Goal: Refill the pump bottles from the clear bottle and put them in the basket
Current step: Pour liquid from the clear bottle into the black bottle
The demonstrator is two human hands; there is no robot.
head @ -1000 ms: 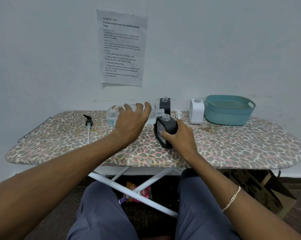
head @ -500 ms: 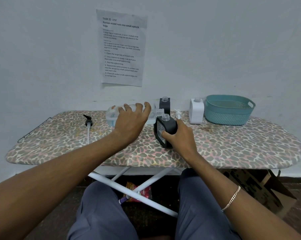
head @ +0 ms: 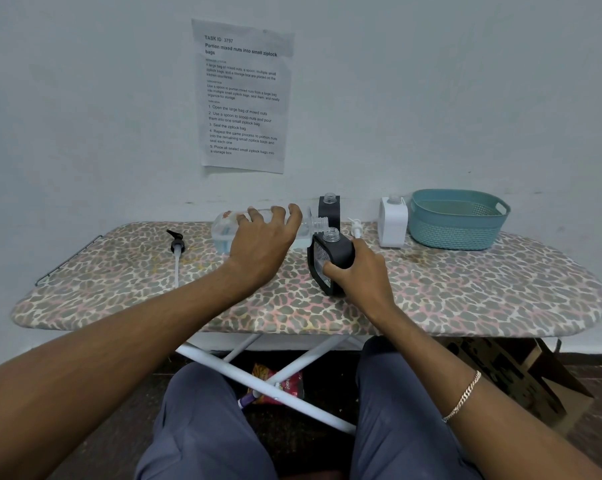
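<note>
Clear bottle (head: pixel 223 232) lies on its side above the leopard-print ironing board (head: pixel 465 296), well to the left of the teal basket (head: pixel 455 233). The left hand (head: pixel 265 245) grips it from above with fingers curled over its body. A little liquid sits along its lower side, and its open mouth points toward the basket, just above the neck of a black pump bottle (head: pixel 341 252). The right hand (head: pixel 360 273) holds that uncapped bottle, fingers and thumb wrapped round it, tilted with its base on the board. A second uncapped black bottle (head: pixel 329 209) stands behind it, also left of the basket. A white bottle (head: pixel 392 223) stands upright just beside the basket's left wall, with a white pump head (head: pixel 355 229) lying to its left. A black pump head with its tube (head: pixel 176 249) lies farthest left of the basket.
</note>
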